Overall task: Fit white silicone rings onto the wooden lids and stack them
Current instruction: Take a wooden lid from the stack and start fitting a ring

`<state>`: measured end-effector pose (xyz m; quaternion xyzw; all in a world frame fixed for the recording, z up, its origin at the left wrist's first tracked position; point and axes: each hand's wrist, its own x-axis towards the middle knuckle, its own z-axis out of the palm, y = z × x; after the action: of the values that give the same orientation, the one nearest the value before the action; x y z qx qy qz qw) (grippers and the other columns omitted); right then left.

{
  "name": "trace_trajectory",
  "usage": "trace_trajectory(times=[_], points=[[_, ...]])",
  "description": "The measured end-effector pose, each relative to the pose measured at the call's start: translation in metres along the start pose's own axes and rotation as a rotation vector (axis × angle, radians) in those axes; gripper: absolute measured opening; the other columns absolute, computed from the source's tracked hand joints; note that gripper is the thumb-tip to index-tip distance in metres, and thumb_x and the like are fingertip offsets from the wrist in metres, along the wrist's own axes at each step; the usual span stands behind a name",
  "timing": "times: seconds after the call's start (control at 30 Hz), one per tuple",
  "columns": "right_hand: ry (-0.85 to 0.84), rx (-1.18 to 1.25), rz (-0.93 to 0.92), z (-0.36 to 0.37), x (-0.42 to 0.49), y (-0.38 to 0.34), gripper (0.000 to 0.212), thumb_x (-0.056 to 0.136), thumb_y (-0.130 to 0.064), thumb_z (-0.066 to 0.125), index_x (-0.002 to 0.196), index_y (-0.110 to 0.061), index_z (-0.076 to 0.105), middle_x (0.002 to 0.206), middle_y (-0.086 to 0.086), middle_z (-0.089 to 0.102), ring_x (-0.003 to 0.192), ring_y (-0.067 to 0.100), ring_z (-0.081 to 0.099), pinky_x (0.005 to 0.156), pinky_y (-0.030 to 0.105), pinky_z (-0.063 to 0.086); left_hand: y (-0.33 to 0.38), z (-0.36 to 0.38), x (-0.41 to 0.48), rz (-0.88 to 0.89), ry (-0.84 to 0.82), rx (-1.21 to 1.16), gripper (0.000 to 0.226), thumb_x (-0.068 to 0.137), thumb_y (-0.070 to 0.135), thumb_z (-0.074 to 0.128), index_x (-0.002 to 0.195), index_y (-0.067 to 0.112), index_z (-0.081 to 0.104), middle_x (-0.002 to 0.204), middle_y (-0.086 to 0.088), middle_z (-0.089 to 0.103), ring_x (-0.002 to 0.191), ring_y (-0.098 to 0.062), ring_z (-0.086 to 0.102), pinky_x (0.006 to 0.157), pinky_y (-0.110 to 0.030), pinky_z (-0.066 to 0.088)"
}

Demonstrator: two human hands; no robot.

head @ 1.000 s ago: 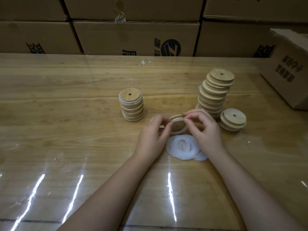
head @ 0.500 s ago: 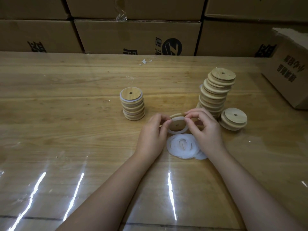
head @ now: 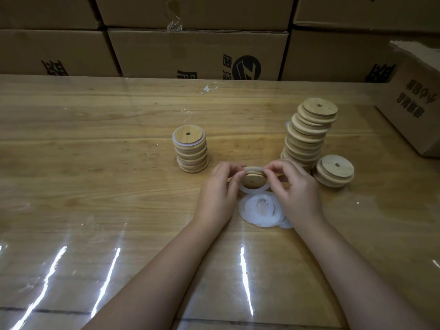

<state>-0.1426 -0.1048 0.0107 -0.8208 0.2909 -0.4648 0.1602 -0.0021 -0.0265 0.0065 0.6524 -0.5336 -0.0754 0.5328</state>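
Loose rings (head: pixel 260 210) lie mid-table btwn the wrists. Just past them, left hand (head: pixel 217 196) & right hand (head: pixel 297 191) pinch, fingers (head: pixel 273 173) curled, a wooden lid (head: pixel 252 181) w/ white ring (head: pixel 246 189) round it. Farther: ringed stack (head: pixel 190 151) left, taller stack (head: pixel 307 136) right; boxes (head: pixel 195 53) at far edge.

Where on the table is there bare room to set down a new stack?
Free: the table left of the short stack, and the strip between it and the tall stack. Crowded: left hand and right hand holding the lid, loose rings nearer, low stack and box right.
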Motion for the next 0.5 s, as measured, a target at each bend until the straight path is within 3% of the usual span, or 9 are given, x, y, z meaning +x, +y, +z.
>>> trace_trajectory(times=[0.3,0.43,0.5], points=[[-0.015,0.037,-0.004,0.0002,0.0004,0.0014,0.007,0.086,-0.007,0.066,0.091,-0.002,0.067,0.087,0.004,0.069,0.079,0.018,0.067,0.066,0.041,0.055,-0.0023,0.0004,0.0013,-0.020,0.003,-0.010,0.006,0.092,0.012,0.058,0.095,0.009,0.062,0.097,-0.001,0.065,0.091,-0.006,0.057,0.080,-0.019,0.046],[0.014,-0.040,-0.071,-0.0006,0.0025,0.0027,0.007,0.085,-0.008,0.066,0.088,-0.003,0.067,0.095,0.007,0.065,0.087,0.022,0.063,0.073,0.035,0.053,-0.0024,0.0009,0.0019,-0.032,-0.003,-0.013,0.007,0.092,0.011,0.058,0.096,0.008,0.062,0.098,-0.003,0.065,0.092,-0.010,0.058,0.080,-0.020,0.046],[0.031,-0.082,-0.085,-0.0013,0.0031,0.0038,0.010,0.086,-0.013,0.063,0.087,-0.004,0.067,0.091,0.007,0.061,0.077,0.019,0.059,0.066,0.031,0.050,-0.0027,0.0013,0.0019,-0.033,-0.004,-0.003,0.008,0.091,0.012,0.058,0.096,0.008,0.062,0.098,-0.003,0.065,0.092,-0.011,0.059,0.078,-0.018,0.046]])
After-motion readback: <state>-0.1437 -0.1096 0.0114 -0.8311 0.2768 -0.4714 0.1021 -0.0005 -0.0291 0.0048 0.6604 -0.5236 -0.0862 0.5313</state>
